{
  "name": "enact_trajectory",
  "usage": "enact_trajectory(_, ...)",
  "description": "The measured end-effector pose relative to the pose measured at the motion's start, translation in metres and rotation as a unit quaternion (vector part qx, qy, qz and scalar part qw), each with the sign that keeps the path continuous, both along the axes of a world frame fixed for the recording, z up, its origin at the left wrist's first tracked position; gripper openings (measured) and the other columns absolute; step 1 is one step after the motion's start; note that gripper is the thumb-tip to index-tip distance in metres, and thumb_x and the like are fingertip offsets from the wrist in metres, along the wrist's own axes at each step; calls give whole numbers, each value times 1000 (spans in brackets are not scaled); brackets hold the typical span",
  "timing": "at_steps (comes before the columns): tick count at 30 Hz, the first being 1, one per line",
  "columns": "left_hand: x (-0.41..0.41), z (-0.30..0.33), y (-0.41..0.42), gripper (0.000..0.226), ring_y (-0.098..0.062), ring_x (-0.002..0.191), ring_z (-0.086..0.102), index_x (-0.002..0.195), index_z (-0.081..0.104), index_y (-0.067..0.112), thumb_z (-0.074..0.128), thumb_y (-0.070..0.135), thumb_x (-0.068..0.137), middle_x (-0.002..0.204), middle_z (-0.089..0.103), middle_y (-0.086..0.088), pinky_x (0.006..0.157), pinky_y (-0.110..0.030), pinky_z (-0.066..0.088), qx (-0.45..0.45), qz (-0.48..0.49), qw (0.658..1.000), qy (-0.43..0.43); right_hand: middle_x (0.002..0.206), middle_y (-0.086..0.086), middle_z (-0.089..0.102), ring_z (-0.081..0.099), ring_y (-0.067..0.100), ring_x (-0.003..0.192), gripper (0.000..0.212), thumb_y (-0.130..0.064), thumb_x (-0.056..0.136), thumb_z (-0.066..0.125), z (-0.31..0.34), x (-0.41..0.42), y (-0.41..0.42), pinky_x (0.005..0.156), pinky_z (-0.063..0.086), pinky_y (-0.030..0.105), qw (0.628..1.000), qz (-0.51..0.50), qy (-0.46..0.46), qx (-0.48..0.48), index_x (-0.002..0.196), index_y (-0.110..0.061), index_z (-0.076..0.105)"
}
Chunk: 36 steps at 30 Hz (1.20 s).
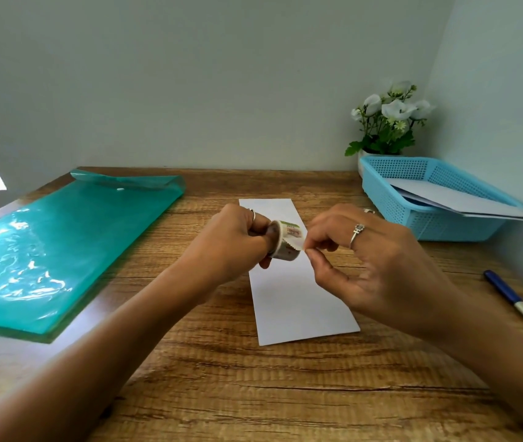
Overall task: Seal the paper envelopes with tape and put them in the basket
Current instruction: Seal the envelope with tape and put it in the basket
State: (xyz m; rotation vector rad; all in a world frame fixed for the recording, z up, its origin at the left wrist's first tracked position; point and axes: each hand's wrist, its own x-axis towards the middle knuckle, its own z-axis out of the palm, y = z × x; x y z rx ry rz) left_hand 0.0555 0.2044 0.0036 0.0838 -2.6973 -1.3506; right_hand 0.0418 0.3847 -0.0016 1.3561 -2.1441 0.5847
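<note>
Over the envelope (298,282), my left hand (231,240) grips the tape roll (282,239); my right hand (371,260) pinches its end. I should pull slowly, keeping the strip straight.

I sit at what looks like a small office or home desk tucked into a corner. My wooden desk (253,393) meets plain pale walls (221,74) on two sides. A green plastic document folder (62,244) lies to my left, a blue mesh basket (429,199) holds papers, a pen (515,298) rests nearby, and a pot of white flowers (387,119), perhaps artificial, stands behind.
</note>
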Motion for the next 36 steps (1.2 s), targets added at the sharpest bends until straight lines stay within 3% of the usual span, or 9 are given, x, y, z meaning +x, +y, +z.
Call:
enact_trajectory(4, -1, -1, -1, 24, -11, 66, 54, 86, 74, 6, 52, 12, 92, 68, 64, 6, 54, -22, 40, 10, 2, 999, -31, 92, -1, 63, 54, 6, 79, 16, -25, 84, 55, 0, 0, 1, 66, 49, 22, 1000, 1, -8, -13, 93, -14, 62)
enact_trajectory(9, -1, -1, -2, 24, -11, 62, 53, 85, 75, 9, 52, 10, 92, 64, 66, 0, 50, -20, 39, 27, -1, 998, -65, 89, -1, 62, 52, 7, 77, 14, -23, 83, 56, 1, 1, 1, 66, 48, 22, 1000, 8, -3, -20, 90, -12, 62)
enact_trajectory(12, -3, 0, -5, 21, -14, 72, 60, 78, 69, 16, 53, 11, 92, 76, 70, -6, 62, -25, 49, 58, 26, 996, -69, 84, -3, 60, 51, 6, 75, 12, -21, 82, 57, 2, 3, 1, 64, 48, 22, 999, 20, 0, -40, 87, -11, 62)
enact_trajectory(14, -3, 0, -7, 16, -14, 76, 61, 86, 66, 18, 53, 12, 92, 82, 70, -8, 68, -25, 50, 81, 44, 993, -72, 83, -4, 59, 51, 5, 75, 12, -21, 82, 58, 3, 4, 1, 62, 48, 22, 998, 22, -7, -57, 87, -11, 61)
enact_trajectory(20, -2, 0, -5, 19, -12, 68, 56, 76, 66, 21, 55, 20, 92, 79, 71, -9, 60, -22, 44, 86, 24, 995, -54, 78, -14, 59, 57, 12, 76, 5, -22, 82, 58, 9, 0, 3, 64, 50, 25, 983, 3, -137, -123, 85, -18, 60)
enact_trajectory(24, 1, 0, 0, 18, -8, 57, 51, 81, 69, 18, 56, 22, 92, 63, 66, -3, 53, -19, 40, 76, -11, 996, -39, 81, -9, 63, 58, 12, 77, 6, -13, 82, 66, 12, -6, 9, 68, 50, 20, 954, 6, -241, -178, 84, -15, 61)
enact_trajectory(29, 1, -2, 9, 19, -9, 54, 48, 82, 69, 20, 54, 23, 93, 58, 64, -1, 48, -17, 38, 63, -47, 997, -19, 76, -6, 61, 58, 12, 75, 13, -14, 80, 72, 16, -14, 17, 69, 51, 20, 928, -25, -301, -218, 80, -16, 59)
enact_trajectory(36, 3, -5, 42, 12, 3, 52, 56, 88, 68, 25, 57, 25, 91, 64, 68, 3, 50, -8, 43, -35, -148, 988, 15, 85, 7, 67, 66, 25, 89, 12, -9, 79, 72, 24, -22, 28, 84, 56, 38, 890, -15, -348, -293, 79, -14, 60)
